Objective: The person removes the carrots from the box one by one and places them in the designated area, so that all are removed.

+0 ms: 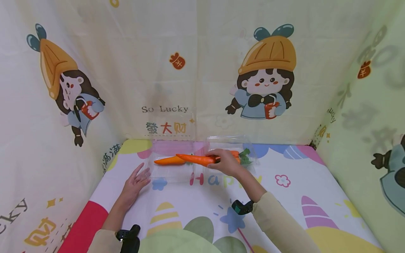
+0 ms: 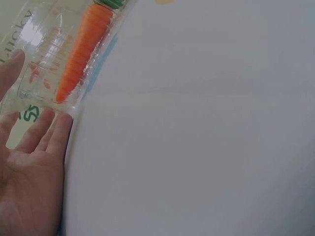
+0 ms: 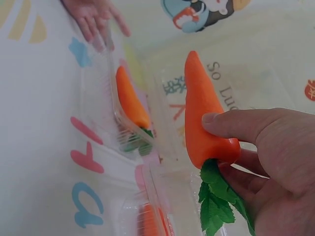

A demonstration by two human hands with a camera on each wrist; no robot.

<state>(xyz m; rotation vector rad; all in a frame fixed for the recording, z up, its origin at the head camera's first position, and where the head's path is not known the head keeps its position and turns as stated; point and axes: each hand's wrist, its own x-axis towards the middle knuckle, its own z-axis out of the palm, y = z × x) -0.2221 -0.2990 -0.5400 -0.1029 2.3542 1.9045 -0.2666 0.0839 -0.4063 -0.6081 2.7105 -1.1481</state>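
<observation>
My right hand [image 1: 225, 162] pinches an orange carrot [image 3: 199, 115] between thumb and fingers near its thick end, with green leaves hanging below. The carrot is held above two clear plastic boxes, its tip pointing left in the head view. Inside the left clear box [image 1: 172, 173] lies another carrot [image 1: 169, 161]. My left hand [image 1: 134, 186] has its fingers extended at that box's left end; whether they press on it I cannot tell. In the right clear box [image 1: 226, 139], a further carrot [image 1: 235, 153] with green leaves is partly hidden behind my right hand.
Both boxes stand near the back of a table with a colourful printed cover [image 1: 272, 214]. Their clear lids are raised at the back. A patterned cloth [image 1: 202, 80] hangs behind the table and along both sides.
</observation>
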